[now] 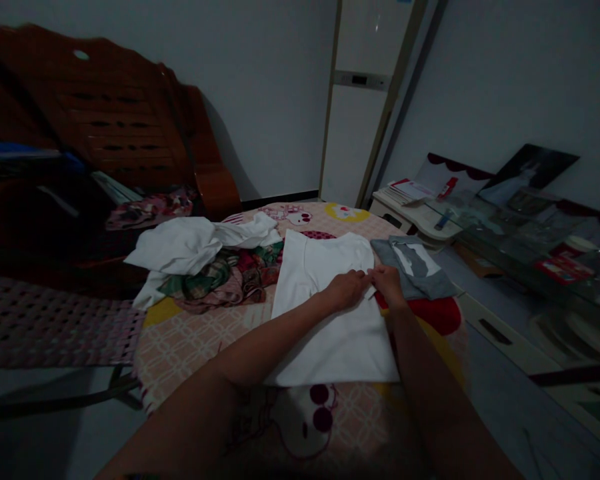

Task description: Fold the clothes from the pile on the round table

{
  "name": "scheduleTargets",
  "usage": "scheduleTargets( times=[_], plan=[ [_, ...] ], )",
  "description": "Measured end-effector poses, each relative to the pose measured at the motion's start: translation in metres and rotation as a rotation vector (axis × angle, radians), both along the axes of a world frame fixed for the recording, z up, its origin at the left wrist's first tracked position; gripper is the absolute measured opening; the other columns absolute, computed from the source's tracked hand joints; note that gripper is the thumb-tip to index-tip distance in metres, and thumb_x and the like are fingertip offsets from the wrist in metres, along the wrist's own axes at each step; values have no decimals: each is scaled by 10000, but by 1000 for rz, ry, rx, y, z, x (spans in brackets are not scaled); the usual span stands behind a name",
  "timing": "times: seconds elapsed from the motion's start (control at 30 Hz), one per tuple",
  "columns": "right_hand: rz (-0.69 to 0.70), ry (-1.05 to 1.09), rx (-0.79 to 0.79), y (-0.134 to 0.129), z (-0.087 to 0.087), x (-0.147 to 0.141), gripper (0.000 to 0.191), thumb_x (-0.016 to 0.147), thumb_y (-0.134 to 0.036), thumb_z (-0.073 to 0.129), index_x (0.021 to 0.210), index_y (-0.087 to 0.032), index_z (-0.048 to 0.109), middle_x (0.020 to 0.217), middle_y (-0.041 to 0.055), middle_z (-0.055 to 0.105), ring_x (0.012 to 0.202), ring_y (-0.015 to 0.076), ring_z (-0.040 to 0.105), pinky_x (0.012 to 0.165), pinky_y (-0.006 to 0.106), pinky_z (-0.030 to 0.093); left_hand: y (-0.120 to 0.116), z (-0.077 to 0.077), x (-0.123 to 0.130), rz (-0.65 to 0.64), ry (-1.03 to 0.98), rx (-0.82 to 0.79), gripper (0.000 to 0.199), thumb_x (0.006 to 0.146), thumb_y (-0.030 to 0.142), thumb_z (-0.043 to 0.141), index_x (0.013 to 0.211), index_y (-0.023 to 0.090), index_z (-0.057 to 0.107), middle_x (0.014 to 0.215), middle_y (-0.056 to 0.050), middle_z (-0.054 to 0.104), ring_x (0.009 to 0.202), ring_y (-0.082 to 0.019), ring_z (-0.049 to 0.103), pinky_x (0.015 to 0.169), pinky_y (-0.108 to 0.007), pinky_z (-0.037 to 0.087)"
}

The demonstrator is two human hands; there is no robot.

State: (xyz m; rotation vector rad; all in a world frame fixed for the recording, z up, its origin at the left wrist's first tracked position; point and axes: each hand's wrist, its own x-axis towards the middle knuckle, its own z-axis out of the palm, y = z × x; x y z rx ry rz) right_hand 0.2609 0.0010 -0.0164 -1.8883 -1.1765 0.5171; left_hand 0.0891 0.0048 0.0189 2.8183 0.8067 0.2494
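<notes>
A white shirt [325, 347] lies spread on the round table, its sides folded in to a long rectangle. Over its upper right side, my left hand [349, 291] has its fingers closed on the shirt's cloth. Just beside it, nearly touching, my right hand [387, 283] pinches the shirt's right edge. To the right of that hand rests a folded grey garment [425, 283] with a white print. On the left is a heap of loose clothes: a white garment [180, 243] on top of green plaid and reddish patterned cloth [230, 283].
A patterned tablecloth [190, 347] covers the table. At left stand a woven chair [55, 320] and a carved wooden bench [115, 127] with clothes on it. A glass-topped cabinet [500, 240] holding papers and packets lines the right wall. A white upright unit [355, 133] stands behind.
</notes>
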Motion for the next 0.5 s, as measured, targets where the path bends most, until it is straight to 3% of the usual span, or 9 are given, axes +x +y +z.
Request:
scheduleTargets(
  times=[0.1,0.17,0.33,0.43,0.5],
  plan=[
    [-58,312,17,-3,0,1,160,701,-294,593,581,-208,533,460,-30,520,383,108,429,374,225,284,10,-10,-1,72,-8,-27,275,930,179,468,1158,197,621,1133,-87,677,1036,-227,657,826,-316,524],
    [-93,423,73,-2,-1,0,92,666,-272,575,611,-207,539,471,-34,530,380,105,441,357,214,291,14,-16,-4,114,-63,-39,283,921,179,476,1167,199,615,1129,-75,683,1025,-215,662,859,-314,512],
    [-48,347,136,3,-6,-1,169,621,-339,622,572,-204,533,464,-55,501,425,98,440,394,204,326,10,-20,2,164,-75,-19,292,897,222,520,1173,199,613,1137,-92,680,1029,-241,663,823,-326,514],
    [-7,273,142,3,-5,1,219,581,-379,666,563,-203,538,481,-50,509,478,113,469,441,218,362,11,-17,7,207,-124,-37,218,908,234,515,1071,183,649,1092,-105,696,994,-245,676,816,-331,513],
    [-29,353,180,3,-1,3,199,562,-370,662,599,-201,564,513,-39,541,492,124,483,448,228,374,16,-14,5,276,-241,-117,172,919,257,522,938,161,663,994,-106,716,959,-236,687,833,-328,512]
  ],
)
